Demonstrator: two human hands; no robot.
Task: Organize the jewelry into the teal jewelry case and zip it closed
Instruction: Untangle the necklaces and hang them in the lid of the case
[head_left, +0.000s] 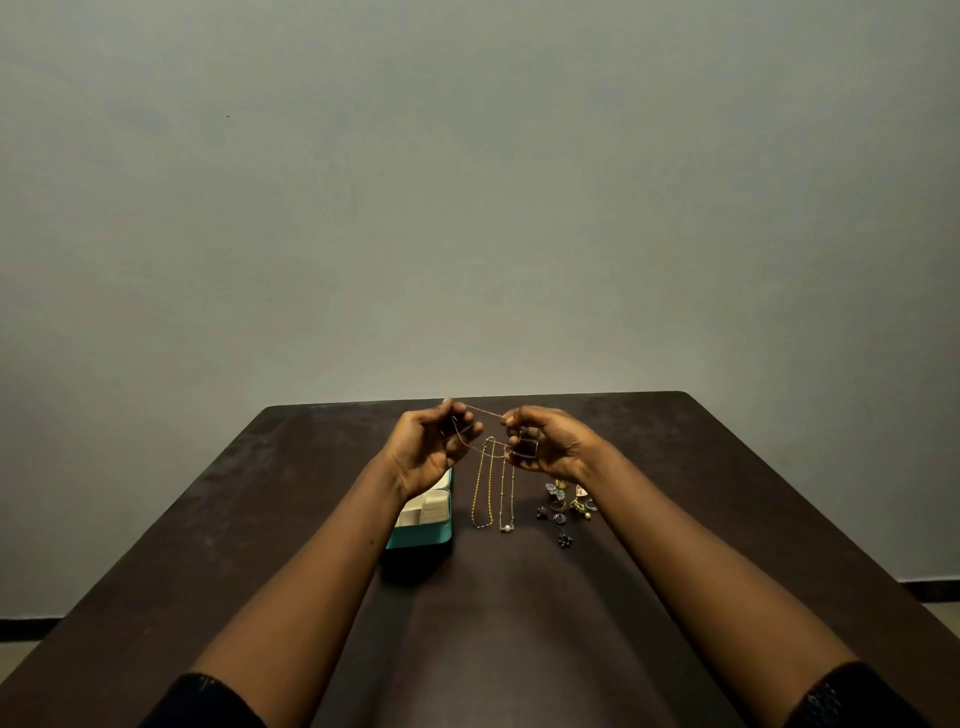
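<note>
Your left hand (426, 447) and right hand (550, 441) each pinch the thin rose-gold chain (483, 411), which is stretched between them above the dark brown wooden table (727, 493). The open teal jewelry case (421, 538) sits under your left wrist. Directly below the grip lie a gold beaded necklace (482, 493) and a fine pearl-pendant chain (506, 499). Small earrings and rings (566, 506) cluster beneath your right wrist.

Dark brown table (727, 493), grey wall (467, 182) (bare)

Dim, soft light; wide-angle edge distortion
</note>
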